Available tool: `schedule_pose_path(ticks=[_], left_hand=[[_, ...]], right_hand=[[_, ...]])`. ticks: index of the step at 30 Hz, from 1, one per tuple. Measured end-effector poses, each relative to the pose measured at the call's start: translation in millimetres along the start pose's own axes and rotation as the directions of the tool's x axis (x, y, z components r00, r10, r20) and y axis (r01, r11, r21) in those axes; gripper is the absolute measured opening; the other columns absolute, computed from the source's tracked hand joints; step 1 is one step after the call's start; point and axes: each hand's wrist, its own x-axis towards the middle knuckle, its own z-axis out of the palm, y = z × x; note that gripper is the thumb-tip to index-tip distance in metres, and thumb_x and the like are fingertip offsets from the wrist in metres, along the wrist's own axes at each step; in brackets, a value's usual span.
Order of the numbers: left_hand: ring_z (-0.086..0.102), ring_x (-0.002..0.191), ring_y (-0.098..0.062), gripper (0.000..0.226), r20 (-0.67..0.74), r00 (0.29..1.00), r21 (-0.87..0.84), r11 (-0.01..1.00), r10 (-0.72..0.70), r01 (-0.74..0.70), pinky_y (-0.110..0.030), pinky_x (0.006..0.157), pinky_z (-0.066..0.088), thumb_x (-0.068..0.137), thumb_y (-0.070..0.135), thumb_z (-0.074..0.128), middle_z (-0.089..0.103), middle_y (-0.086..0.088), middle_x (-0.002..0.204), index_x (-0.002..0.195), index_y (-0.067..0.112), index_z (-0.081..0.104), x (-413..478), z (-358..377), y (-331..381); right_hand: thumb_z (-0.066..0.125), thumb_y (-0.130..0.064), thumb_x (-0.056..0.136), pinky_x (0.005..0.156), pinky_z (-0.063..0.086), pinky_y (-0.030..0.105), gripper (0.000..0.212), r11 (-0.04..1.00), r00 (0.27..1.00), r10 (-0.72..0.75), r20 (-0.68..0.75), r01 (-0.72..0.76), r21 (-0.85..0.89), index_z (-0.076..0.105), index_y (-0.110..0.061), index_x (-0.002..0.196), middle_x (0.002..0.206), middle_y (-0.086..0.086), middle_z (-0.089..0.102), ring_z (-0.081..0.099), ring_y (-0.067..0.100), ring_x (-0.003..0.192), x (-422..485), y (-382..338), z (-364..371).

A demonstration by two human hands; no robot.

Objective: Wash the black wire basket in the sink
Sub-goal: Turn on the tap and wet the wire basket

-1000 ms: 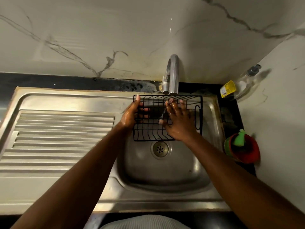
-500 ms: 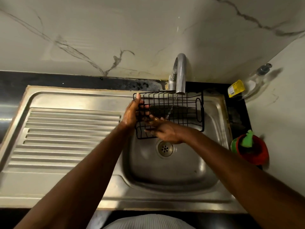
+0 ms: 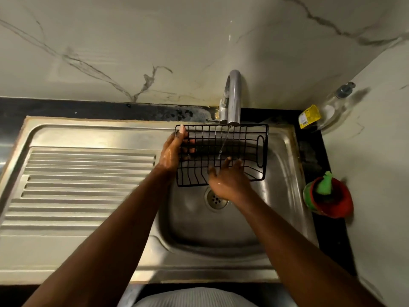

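Note:
The black wire basket (image 3: 243, 138) is held over the steel sink bowl (image 3: 276, 218), just under the chrome tap (image 3: 233, 96). A thin stream of water runs from the tap through its wires. My left hand (image 3: 171, 151) grips the basket's left end, thumb on the top rim and fingers curled inside. My right hand (image 3: 228, 178) lies spread with straight fingers against the basket's lower front wires. Both hands look wet.
A ribbed steel draining board (image 3: 84, 185) stretches to the left of the bowl. The drain (image 3: 215, 199) sits under my right hand. A clear soap bottle with a yellow label (image 3: 325, 111) and a red bowl with a green scrubber (image 3: 329, 196) stand at the right wall.
My right hand has swept from the basket's upper middle to the lower left, then to the lower middle with fingers spread. My left hand keeps its grip on the left end.

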Motion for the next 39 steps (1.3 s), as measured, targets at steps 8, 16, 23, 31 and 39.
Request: schedule_pose_path(ticks=[8, 16, 23, 31, 39], left_hand=[[0.073, 0.101, -0.023, 0.066, -0.029, 0.997, -0.063, 0.995, 0.078, -0.08, -0.028, 0.07, 0.059, 0.089, 0.069, 0.055, 0.075, -0.005, 0.117, 0.128, 0.016, 0.063, -4, 2, 15], [0.068, 0.117, -0.027, 0.075, 0.01, 0.988, 0.0, 0.988, 0.152, -0.152, -0.052, 0.102, 0.055, 0.081, 0.078, 0.059, 0.071, -0.003, 0.127, 0.131, 0.021, 0.061, -5, 17, 21], [0.071, 0.113, -0.028, 0.072, -0.026, 0.98, -0.053, 0.979, 0.197, -0.198, -0.035, 0.083, 0.061, 0.089, 0.067, 0.058, 0.072, -0.007, 0.126, 0.138, 0.013, 0.058, 2, 11, 31], [0.069, 0.117, -0.025, 0.093, 0.007, 0.965, 0.084, 0.961, 0.263, -0.262, -0.054, 0.106, 0.053, 0.082, 0.078, 0.065, 0.067, -0.011, 0.133, 0.142, 0.007, 0.053, -6, 15, 27], [0.063, 0.128, -0.025, 0.086, -0.039, 0.923, 0.196, 0.909, 0.382, -0.368, -0.052, 0.108, 0.052, 0.086, 0.076, 0.064, 0.067, -0.009, 0.135, 0.142, 0.011, 0.058, -2, 19, 30]], right_hand=[[0.036, -0.038, 0.105, 0.11, 0.038, 0.048, 0.043, 0.805, 0.818, -0.574, -0.026, 0.558, -0.199, 0.055, -0.013, 0.135, 0.133, 0.016, 0.059, 0.055, 0.034, 0.122, -38, -41, -1], [0.04, -0.054, 0.104, 0.1, 0.049, 0.036, 0.049, 0.658, 0.652, -0.753, -0.087, 0.745, -0.11, 0.053, -0.029, 0.144, 0.14, -0.003, 0.061, 0.059, 0.018, 0.121, -27, -18, -9], [0.014, -0.065, 0.102, 0.12, 0.032, 0.045, 0.066, 0.871, 0.838, -0.491, -0.237, 0.47, -0.141, 0.048, -0.034, 0.15, 0.156, -0.006, 0.049, 0.039, 0.013, 0.147, 18, 59, -33], [0.011, -0.078, 0.096, 0.107, 0.04, 0.052, 0.093, 0.987, 0.965, -0.12, -0.232, 0.091, -0.131, 0.059, -0.009, 0.136, 0.14, 0.023, 0.052, 0.048, 0.04, 0.131, 18, 13, -16], [0.019, -0.054, 0.105, 0.125, 0.016, 0.055, 0.07, 0.84, 0.823, -0.537, -0.187, 0.502, -0.205, 0.026, -0.012, 0.16, 0.163, 0.022, 0.029, 0.019, 0.037, 0.154, -14, -48, 15]])
